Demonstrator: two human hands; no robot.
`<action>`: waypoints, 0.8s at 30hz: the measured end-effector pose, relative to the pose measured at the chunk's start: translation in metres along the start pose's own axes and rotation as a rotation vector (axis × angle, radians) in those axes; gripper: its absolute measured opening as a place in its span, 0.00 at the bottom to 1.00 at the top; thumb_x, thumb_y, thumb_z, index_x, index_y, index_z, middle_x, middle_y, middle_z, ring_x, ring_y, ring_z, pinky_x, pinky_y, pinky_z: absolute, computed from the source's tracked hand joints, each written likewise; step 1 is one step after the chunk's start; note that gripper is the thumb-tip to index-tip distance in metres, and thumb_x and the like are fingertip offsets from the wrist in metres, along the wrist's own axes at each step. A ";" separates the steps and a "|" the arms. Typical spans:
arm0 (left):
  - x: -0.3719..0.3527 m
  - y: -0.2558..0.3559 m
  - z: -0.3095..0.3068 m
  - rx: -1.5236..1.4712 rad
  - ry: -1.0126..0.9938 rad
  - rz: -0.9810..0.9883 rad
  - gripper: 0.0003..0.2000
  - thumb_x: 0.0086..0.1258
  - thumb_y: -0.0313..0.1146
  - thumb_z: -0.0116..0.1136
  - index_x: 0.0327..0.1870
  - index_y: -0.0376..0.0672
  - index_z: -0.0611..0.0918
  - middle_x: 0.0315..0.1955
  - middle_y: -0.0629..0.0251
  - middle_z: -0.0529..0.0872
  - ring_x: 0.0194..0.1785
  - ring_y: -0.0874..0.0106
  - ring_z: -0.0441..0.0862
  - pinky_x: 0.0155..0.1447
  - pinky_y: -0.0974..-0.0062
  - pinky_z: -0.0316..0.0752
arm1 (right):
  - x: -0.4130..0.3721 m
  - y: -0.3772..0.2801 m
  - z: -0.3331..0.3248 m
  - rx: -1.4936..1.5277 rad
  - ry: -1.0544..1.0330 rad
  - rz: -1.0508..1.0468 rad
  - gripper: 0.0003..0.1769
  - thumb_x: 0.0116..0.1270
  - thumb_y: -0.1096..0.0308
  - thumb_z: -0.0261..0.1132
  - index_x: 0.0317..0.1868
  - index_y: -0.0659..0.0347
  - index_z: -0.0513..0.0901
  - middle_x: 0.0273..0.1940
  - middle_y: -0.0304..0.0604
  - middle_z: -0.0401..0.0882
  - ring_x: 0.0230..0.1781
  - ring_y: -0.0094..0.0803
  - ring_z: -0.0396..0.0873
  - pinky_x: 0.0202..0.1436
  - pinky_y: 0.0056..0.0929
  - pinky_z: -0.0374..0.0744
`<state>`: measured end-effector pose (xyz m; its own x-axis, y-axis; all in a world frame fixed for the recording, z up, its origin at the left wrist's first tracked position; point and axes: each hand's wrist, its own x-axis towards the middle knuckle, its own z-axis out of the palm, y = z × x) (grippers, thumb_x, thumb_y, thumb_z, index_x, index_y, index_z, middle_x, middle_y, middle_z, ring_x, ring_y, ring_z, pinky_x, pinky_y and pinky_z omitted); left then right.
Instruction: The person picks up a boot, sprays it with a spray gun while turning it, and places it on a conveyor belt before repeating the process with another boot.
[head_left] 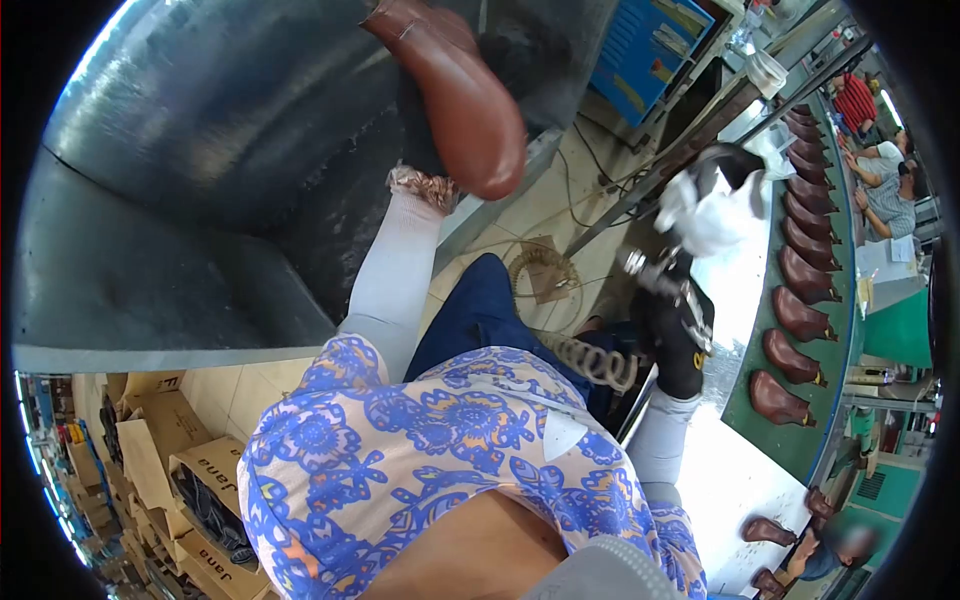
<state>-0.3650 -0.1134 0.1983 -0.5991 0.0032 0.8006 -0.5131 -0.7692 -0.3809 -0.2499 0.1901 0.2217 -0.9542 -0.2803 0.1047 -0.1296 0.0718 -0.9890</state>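
A reddish-brown leather ankle boot (465,115) is held up in front of the metal booth, toe pointing down toward me. Behind it my left hand (415,128), in a dark glove, grips the boot; its fingers are mostly hidden. The left sleeve ends in a shiny brown cuff. On the other side my right hand (672,335), in a black glove, is closed around a metal spray gun (690,300). A coiled air hose (595,362) runs near that wrist. Just beyond the gun is a blurred white and black object (715,210), whose kind I cannot make out.
The metal booth (150,260) fills the upper left. To the right, a green conveyor (745,400) carries a row of brown boots (800,268). Co-workers (885,185) sit along its far side. Cardboard boxes (150,440) stand lower left, and a blue cabinet (645,55) is at the top.
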 end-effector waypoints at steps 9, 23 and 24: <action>-0.028 0.009 0.011 0.731 0.344 -0.076 0.20 0.72 0.43 0.41 0.59 0.43 0.66 0.54 0.63 0.73 0.55 0.66 0.71 0.61 0.68 0.64 | 0.036 0.004 -0.015 0.013 -0.088 0.043 0.12 0.58 0.61 0.61 0.36 0.61 0.76 0.22 0.33 0.72 0.18 0.17 0.68 0.20 0.16 0.65; 0.013 0.030 0.017 0.960 0.422 0.082 0.18 0.73 0.41 0.39 0.59 0.42 0.67 0.53 0.64 0.74 0.54 0.65 0.73 0.61 0.67 0.65 | 0.026 0.015 -0.033 -0.073 -0.183 0.022 0.18 0.45 0.72 0.72 0.39 0.61 0.78 0.33 0.40 0.78 0.32 0.30 0.77 0.36 0.27 0.74; 0.013 0.030 0.020 0.960 0.435 0.086 0.18 0.73 0.41 0.38 0.59 0.42 0.67 0.53 0.64 0.74 0.54 0.65 0.73 0.61 0.67 0.65 | 0.026 0.016 -0.032 -0.209 -0.255 -0.179 0.19 0.44 0.72 0.72 0.39 0.61 0.78 0.33 0.41 0.78 0.32 0.31 0.77 0.35 0.27 0.73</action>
<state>-0.3755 -0.1495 0.2066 -0.8766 0.0072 0.4811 0.1288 -0.9599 0.2491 -0.2852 0.2148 0.2119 -0.8169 -0.5337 0.2186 -0.3656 0.1861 -0.9120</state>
